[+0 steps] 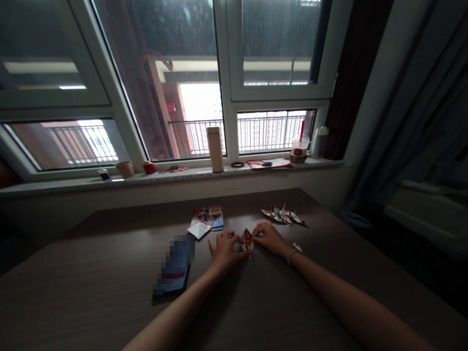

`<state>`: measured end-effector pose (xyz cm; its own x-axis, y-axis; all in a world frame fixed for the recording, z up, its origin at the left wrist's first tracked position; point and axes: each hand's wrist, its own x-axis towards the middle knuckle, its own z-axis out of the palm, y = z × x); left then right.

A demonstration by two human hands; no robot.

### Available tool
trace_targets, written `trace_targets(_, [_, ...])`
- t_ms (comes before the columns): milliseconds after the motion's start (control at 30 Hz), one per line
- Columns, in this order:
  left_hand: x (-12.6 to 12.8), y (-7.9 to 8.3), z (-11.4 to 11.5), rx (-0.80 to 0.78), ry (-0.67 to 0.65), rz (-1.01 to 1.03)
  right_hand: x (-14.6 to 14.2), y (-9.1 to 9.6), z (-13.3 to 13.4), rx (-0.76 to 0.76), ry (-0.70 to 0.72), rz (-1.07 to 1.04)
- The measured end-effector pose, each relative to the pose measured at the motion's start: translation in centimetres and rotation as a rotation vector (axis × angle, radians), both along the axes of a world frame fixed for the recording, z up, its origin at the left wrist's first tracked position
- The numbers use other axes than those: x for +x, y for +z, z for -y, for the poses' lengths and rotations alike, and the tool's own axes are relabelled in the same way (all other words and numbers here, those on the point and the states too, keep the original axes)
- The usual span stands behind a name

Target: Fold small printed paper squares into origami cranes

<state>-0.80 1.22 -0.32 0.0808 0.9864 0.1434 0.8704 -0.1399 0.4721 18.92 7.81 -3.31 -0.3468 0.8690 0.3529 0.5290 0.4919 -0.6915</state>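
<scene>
A small piece of folded paper (248, 242), printed in red, yellow and white, lies on the dark table between my hands. My left hand (226, 251) pinches its left and lower edge with thumb and fingers. On the other side my right hand (269, 238) has its fingertips closed on the right edge; a bracelet circles that wrist. Several folded paper cranes (283, 214) sit together beyond my right hand. Past my left hand lie a stack of printed paper (214, 214) and a white paper square (199, 229) overlapping it.
A phone-like dark slab (174, 267), partly pixelated, lies left of my left arm. Along the windowsill (190, 174) stand a beige bottle (215, 150), a drink cup with a red straw (300, 144), a paper cup (125, 169) and scissors (266, 164) on red paper.
</scene>
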Motion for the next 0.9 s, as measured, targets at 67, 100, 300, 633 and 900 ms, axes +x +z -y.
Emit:
trace_targets(67, [0.0,0.1,0.0,-0.005,0.003,-0.005,0.0,0.0,0.1,0.002,-0.022,0.005])
trace_targets(100, [0.0,0.1,0.1,-0.011,0.004,-0.007,0.0,0.0,0.1,0.003,-0.032,0.007])
trace_targets(300, [0.0,0.3,0.2,-0.01,0.004,-0.018,0.4,0.6,0.4,0.042,0.011,0.036])
trace_targets(633, [-0.1,-0.2,0.0,0.033,0.015,0.018,0.1,1.0,0.9,0.185,0.022,0.102])
trace_targets(900, [-0.1,-0.1,-0.2,0.053,0.043,0.055,0.3,0.7,0.7,0.159,0.028,0.115])
